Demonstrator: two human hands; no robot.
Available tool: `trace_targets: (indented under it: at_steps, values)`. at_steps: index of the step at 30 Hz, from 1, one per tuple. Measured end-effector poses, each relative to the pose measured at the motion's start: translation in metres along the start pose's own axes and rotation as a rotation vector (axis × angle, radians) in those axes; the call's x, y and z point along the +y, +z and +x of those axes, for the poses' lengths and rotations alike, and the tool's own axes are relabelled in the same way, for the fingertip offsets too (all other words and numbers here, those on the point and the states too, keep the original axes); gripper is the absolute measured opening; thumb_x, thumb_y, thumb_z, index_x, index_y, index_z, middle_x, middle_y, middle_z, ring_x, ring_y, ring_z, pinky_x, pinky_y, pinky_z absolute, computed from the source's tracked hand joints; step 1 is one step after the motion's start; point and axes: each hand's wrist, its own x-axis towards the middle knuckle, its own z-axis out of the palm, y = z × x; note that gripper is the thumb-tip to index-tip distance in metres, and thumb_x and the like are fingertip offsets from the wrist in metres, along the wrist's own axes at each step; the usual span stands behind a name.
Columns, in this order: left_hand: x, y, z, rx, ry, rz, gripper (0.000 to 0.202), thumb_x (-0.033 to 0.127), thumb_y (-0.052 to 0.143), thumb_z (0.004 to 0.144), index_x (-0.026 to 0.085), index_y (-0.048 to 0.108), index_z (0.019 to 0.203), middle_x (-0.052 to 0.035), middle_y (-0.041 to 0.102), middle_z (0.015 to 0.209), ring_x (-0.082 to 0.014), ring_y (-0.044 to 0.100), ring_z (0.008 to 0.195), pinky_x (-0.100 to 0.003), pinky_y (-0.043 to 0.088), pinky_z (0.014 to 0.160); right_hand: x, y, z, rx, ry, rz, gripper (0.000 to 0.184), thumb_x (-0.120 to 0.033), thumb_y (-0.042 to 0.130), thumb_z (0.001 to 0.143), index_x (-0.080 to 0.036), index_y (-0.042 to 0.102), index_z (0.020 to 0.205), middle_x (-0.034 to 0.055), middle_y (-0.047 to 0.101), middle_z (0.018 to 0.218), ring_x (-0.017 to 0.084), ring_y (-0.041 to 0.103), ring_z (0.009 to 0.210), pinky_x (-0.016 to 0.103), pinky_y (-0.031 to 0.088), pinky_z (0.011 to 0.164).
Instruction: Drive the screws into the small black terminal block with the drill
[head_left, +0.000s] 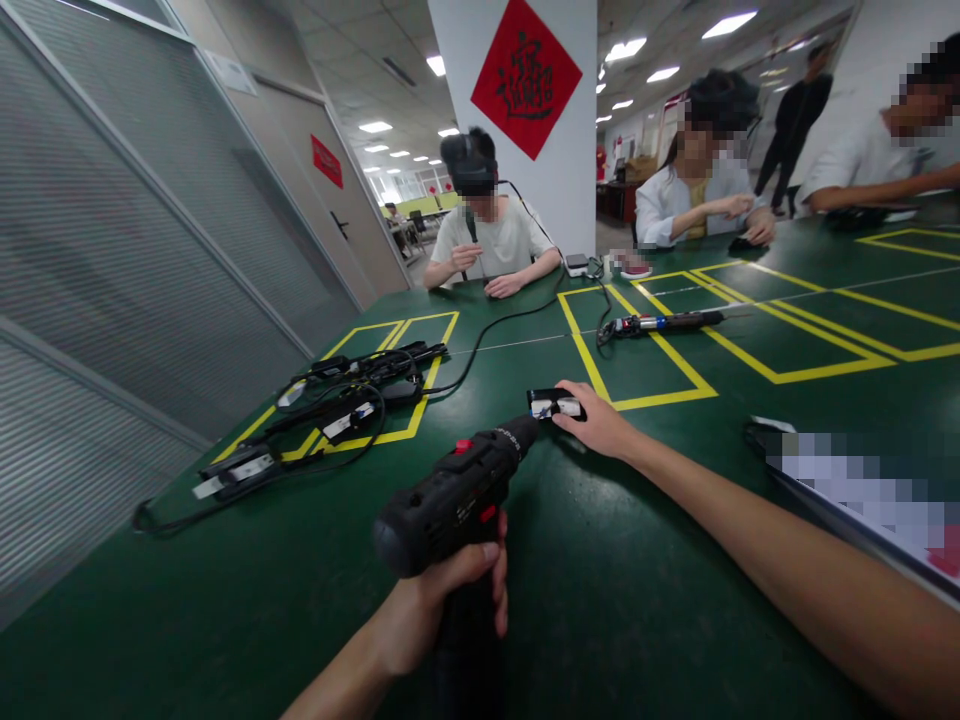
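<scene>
My left hand [469, 575] is wrapped round the grip of a black cordless drill [450, 500] with red switches. The drill's chuck points away from me, towards my right hand [596, 420]. Between the thumb and fingers of that hand is a small black box [555, 405] with a white face, held just above or on the green table [600, 580]; I cannot tell which. The chuck overlaps the box's near left corner in the head view. Whether drill and box touch, and what bit is fitted, cannot be made out.
Several black power adapters and cables [352, 400] lie tangled at the left. A cabled pen-shaped tool [667, 322] rests beyond my right hand, across yellow tape outlines [664, 397]. A blurred-out flat item [862, 500] lies at the right. Co-workers [491, 235] sit across the table.
</scene>
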Motion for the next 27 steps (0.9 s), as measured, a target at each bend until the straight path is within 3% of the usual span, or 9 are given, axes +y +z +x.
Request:
trace_targets:
  at_steps: [12, 27]
  values:
    - [0.0024, -0.0039, 0.0008, -0.036, 0.071, -0.012, 0.03, 0.026, 0.042, 0.083, 0.014, 0.041, 0.11, -0.0002, 0.053, 0.064, -0.0171, 0.058, 0.051, -0.031, 0.043, 0.053, 0.0023, 0.0009, 0.0006, 0.001, 0.002, -0.013, 0.037, -0.03, 0.054, 0.087, -0.018, 0.048, 0.121, 0.0082, 0.053, 0.12, 0.023, 0.056, 0.101, 0.045, 0.046, 0.085]
    - [-0.0029, -0.0072, 0.0005, -0.037, 0.052, -0.018, 0.02, 0.024, 0.04, 0.084, 0.015, 0.042, 0.102, -0.0005, 0.053, 0.064, -0.0171, 0.058, 0.051, -0.031, 0.043, 0.054, -0.0017, -0.0019, -0.0005, -0.014, 0.004, -0.008, 0.037, -0.03, 0.054, 0.087, -0.018, 0.047, 0.122, 0.0082, 0.052, 0.12, 0.022, 0.056, 0.101, 0.044, 0.046, 0.085]
